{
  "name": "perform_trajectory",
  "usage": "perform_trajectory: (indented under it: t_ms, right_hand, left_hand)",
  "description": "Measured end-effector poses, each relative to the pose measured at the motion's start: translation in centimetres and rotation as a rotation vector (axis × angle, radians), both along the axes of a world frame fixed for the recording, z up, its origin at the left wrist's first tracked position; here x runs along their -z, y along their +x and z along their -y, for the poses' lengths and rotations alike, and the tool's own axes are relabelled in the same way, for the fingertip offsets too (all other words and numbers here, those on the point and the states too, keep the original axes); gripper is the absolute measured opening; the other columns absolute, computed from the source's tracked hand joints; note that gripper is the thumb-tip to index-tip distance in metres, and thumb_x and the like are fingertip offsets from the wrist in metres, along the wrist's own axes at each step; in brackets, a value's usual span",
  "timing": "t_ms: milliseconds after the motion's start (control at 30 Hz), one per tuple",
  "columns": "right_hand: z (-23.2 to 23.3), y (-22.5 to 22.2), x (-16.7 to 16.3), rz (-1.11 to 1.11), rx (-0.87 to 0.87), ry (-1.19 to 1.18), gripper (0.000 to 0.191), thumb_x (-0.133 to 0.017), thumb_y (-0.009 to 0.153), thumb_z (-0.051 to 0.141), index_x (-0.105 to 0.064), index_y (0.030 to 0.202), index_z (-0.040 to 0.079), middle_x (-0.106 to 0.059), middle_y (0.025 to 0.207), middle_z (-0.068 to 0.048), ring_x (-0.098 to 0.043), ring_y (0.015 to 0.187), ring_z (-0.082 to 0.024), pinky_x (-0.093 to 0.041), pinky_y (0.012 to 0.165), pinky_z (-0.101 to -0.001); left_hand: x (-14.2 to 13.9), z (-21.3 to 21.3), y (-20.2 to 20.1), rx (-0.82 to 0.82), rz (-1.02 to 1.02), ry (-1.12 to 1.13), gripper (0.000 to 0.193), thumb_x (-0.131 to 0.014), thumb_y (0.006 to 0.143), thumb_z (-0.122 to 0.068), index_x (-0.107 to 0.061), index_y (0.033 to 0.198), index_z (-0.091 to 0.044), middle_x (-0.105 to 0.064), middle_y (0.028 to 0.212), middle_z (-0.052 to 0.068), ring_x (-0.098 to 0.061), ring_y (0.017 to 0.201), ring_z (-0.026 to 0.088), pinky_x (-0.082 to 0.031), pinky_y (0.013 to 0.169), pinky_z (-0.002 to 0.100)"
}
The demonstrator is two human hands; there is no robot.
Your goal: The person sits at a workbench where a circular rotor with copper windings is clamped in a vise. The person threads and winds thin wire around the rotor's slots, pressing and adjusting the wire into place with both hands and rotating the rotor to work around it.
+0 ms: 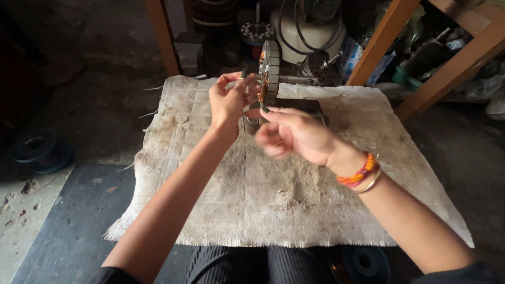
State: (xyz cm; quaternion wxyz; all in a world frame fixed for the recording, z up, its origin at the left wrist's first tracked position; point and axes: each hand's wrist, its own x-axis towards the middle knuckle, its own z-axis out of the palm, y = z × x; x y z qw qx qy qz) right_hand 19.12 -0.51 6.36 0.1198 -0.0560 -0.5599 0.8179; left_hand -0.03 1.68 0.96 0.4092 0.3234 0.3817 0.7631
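Observation:
A round motor stator (269, 73) with copper windings stands on edge on a dark stand (300, 106) at the far side of a dirty woven mat (273, 205). My left hand (230, 99) is raised beside the stator's left face, with its fingertips pinched at the windings. Just in front of the stand hovers my right hand (294, 135), fingers curled and blurred; I cannot tell if it holds a thin wire. Orange and gold bangles circle the right wrist.
A spool of wire (37, 150) lies on the floor at the left. Another dark spool (363, 263) sits by my knee at the bottom right. Wooden frame legs (380, 44), a pale motor housing (310, 31) and clutter stand behind the mat.

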Motion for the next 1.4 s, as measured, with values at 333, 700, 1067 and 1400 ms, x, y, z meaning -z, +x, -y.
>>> perform_trajectory:
  t_ms: [333,700,1067,1400]
  right_hand:
    - [-7.4,1.1,-1.2,0.163,1.012,0.958,0.02,-0.06,0.105,0.011,-0.077,0.113,0.003,-0.049,0.06,0.009,-0.034,0.051,0.001,-0.025,0.046,-0.0216]
    - [-8.0,3.1,6.0,0.415,1.11,1.02,0.029,-0.055,0.097,0.002,-0.075,0.117,0.01,-0.066,0.065,-0.003,-0.041,0.04,-0.003,-0.031,0.036,-0.0214]
    - [-2.2,6.1,6.9,0.621,0.609,1.224,0.031,-0.054,0.098,0.008,-0.078,0.118,0.012,-0.066,0.057,-0.01,-0.038,0.038,-0.006,-0.03,0.038,-0.0241]
    - [-4.3,4.6,2.2,0.012,0.723,1.103,0.048,-0.05,0.085,-0.001,-0.07,0.128,0.003,-0.064,0.108,-0.008,-0.061,0.092,-0.012,-0.054,0.073,-0.0206]
  left_hand:
    - [-3.3,2.1,1.0,-0.537,-0.867,-0.104,0.015,-0.071,0.089,-0.017,-0.077,0.098,-0.008,-0.08,0.093,0.009,-0.077,0.069,0.024,-0.058,0.065,0.034]
    - [-2.2,2.4,0.3,-0.428,-0.94,-0.038,0.017,-0.071,0.085,-0.013,-0.078,0.101,-0.011,-0.08,0.092,0.006,-0.077,0.067,0.019,-0.058,0.063,0.033]
    - [-0.2,5.0,1.8,-0.568,-1.751,0.603,0.047,-0.069,0.077,0.004,-0.074,0.122,-0.01,-0.066,0.112,0.011,-0.064,0.091,0.02,-0.057,0.074,0.031]
    - [-0.2,5.7,2.3,-0.279,-1.38,0.54,0.025,-0.07,0.087,0.005,-0.075,0.11,-0.005,-0.072,0.111,0.008,-0.069,0.099,0.024,-0.06,0.087,0.035]
